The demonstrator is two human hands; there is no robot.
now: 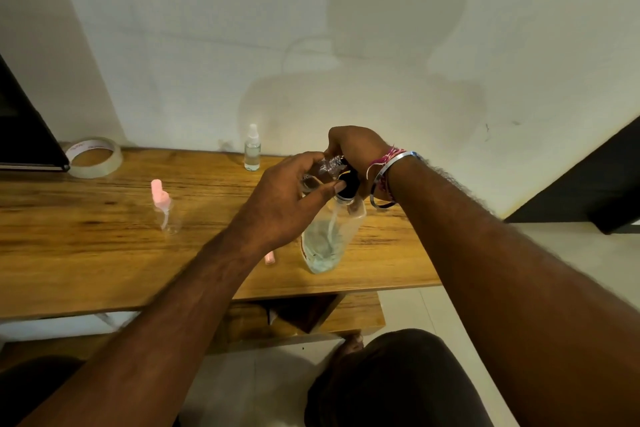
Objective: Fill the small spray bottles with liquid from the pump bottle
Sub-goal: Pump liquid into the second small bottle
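A clear pump bottle [323, 239] with a black pump head [348, 185] stands on the wooden table [104, 253], part full of pale liquid. My right hand [356, 149] curls over the pump head from behind. My left hand [287, 198] holds a small clear bottle [320, 170] at the pump's nozzle; most of it is hidden by my fingers. To the left stands a small empty spray bottle with a pink top [162, 208]. At the table's back stands a filled spray bottle with a white top [252, 148]. A pink cap [269, 257] lies beside the pump bottle.
A roll of clear tape [94, 157] lies at the back left, next to a dark flat object [27, 135]. The wall runs right behind the table. A lower wooden shelf [353, 314] sits under the table's front edge. My knee [398, 378] is below.
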